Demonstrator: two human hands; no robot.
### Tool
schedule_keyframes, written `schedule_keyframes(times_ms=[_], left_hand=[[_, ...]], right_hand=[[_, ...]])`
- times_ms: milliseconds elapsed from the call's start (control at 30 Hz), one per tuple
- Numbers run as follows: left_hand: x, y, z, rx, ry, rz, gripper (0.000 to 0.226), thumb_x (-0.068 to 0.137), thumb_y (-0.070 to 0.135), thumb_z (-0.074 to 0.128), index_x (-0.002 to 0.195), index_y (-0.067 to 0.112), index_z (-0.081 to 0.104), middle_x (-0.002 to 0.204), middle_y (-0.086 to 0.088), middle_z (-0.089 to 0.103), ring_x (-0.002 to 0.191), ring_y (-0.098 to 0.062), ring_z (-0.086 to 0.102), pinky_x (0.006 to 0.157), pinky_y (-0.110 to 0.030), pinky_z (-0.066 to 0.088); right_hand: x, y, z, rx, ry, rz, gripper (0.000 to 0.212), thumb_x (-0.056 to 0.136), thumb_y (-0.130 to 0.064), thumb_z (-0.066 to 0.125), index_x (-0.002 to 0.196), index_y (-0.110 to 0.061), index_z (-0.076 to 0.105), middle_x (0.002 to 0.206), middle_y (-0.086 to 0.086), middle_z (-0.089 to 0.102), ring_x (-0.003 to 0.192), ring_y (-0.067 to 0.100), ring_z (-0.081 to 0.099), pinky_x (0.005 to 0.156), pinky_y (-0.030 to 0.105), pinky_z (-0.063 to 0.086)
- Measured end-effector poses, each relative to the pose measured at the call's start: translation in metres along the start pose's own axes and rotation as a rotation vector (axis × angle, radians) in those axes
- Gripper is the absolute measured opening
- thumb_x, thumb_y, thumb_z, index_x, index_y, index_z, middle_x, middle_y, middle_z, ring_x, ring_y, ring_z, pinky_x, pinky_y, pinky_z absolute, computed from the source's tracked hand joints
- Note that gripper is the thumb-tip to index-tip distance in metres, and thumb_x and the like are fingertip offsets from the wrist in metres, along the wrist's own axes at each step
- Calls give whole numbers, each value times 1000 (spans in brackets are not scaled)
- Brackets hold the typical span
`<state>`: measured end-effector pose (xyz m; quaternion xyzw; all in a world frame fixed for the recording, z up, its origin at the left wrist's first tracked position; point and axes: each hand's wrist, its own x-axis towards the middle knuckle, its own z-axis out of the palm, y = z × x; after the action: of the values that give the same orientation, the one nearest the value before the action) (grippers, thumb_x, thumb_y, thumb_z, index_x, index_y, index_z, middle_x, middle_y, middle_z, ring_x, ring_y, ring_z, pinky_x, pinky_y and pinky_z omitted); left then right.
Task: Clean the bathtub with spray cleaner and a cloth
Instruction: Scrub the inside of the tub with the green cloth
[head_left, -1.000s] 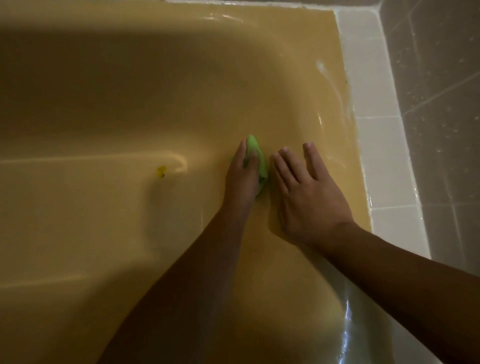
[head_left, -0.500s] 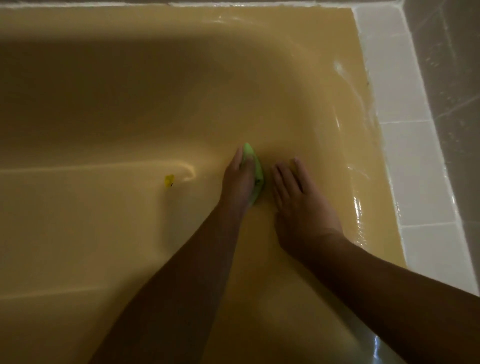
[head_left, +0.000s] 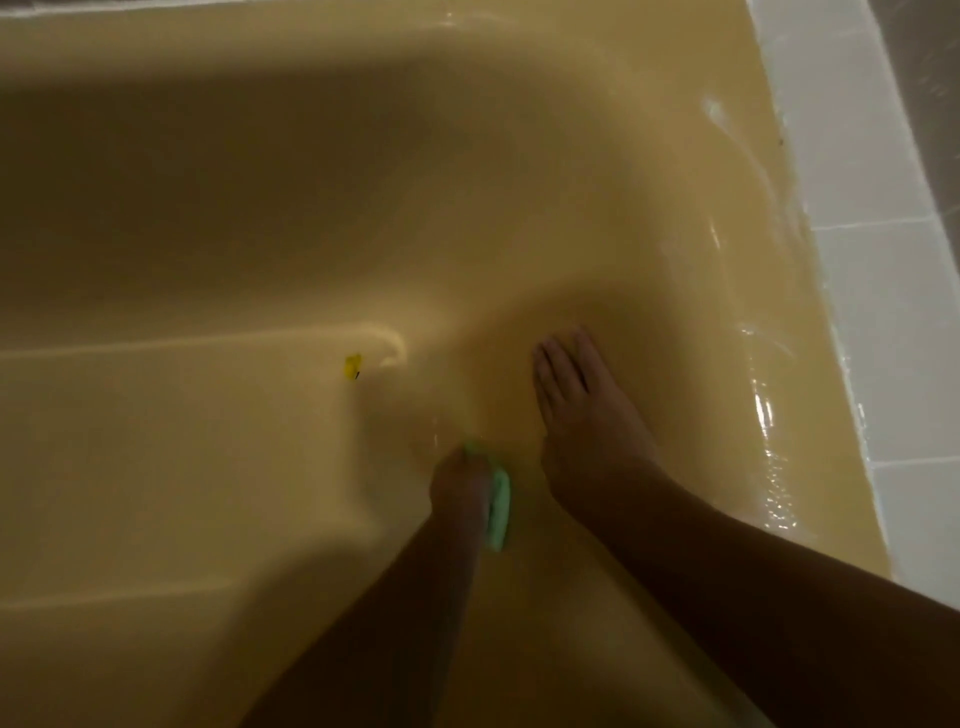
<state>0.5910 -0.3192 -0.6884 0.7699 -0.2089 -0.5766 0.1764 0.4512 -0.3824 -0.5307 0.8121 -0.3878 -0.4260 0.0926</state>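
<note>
Bathtub (head_left: 208, 467) fills the frame. Green cloth (head_left: 500, 512) sits low centre on its slope, left hand (head_left: 460, 486) fingers curled over it, I judge for scrubbing. Right hand (head_left: 589, 421) lies flat, fingers straight, likely bracing. Since half a second ago the cloth has drawn back from the right fingertips to wrist level.

The left hand (head_left: 462, 483) hides most of the green cloth (head_left: 500, 514); the yellow speck (head_left: 352, 366) is too small to identify.

Bare left hand (head_left: 460, 486), bare right hand (head_left: 587, 415), bare forearms (head_left: 737, 577)
</note>
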Motion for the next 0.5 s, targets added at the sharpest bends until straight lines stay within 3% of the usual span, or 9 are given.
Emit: schedule_keyframes(times_ms=[100, 167, 200, 333, 433, 500], left_hand=[[44, 96, 10, -151, 39, 68, 50, 78, 39, 54, 114, 11, 73, 108, -12, 73, 101, -31, 70, 91, -40, 58], [62, 138, 11, -235, 38, 178, 48, 74, 43, 55, 116, 24, 70, 100, -3, 71, 95, -27, 69, 85, -37, 55], [64, 144, 10, -221, 14, 257, 48, 78, 45, 56, 123, 30, 67, 105, 1, 71, 102, -26, 69, 89, -37, 55], [32, 76, 10, -87, -52, 385, 58, 95, 56, 53, 148, 32, 54, 140, 7, 63, 125, -13, 61, 107, -36, 50], [-18, -16, 0, -71, -82, 166, 46, 103, 47, 57, 146, 30, 58, 140, -1, 64, 113, -14, 65, 87, -21, 56], [-51, -55, -6, 21, 1, -30, 40, 100, 47, 58, 135, 30, 66, 128, -7, 70, 102, -19, 68, 79, -25, 60]], right_hand=[[3, -8, 3, -31, -2, -8, 82, 107, -54, 16, 158, 4, -8, 166, 32, -13, 156, 47, -12, 117, 71, -15], [4, -12, 5, -48, -6, -9, 79, 107, -52, 13, 158, 4, -10, 167, 31, -14, 157, 45, -13, 117, 70, -16], [4, -13, 5, -51, -9, -9, 78, 107, -52, 12, 158, 3, -10, 167, 30, -14, 157, 45, -13, 118, 69, -15], [0, -11, 3, -30, -22, -27, 78, 108, -51, 15, 159, 2, -10, 169, 28, -12, 157, 43, -11, 119, 69, -15], [-2, -11, 1, -17, -26, -36, 78, 108, -51, 16, 160, 4, -6, 168, 29, -11, 157, 44, -10, 117, 70, -16], [-4, -12, 2, -3, -27, -42, 77, 108, -49, 15, 159, 4, -6, 168, 29, -11, 157, 44, -10, 117, 69, -17]])
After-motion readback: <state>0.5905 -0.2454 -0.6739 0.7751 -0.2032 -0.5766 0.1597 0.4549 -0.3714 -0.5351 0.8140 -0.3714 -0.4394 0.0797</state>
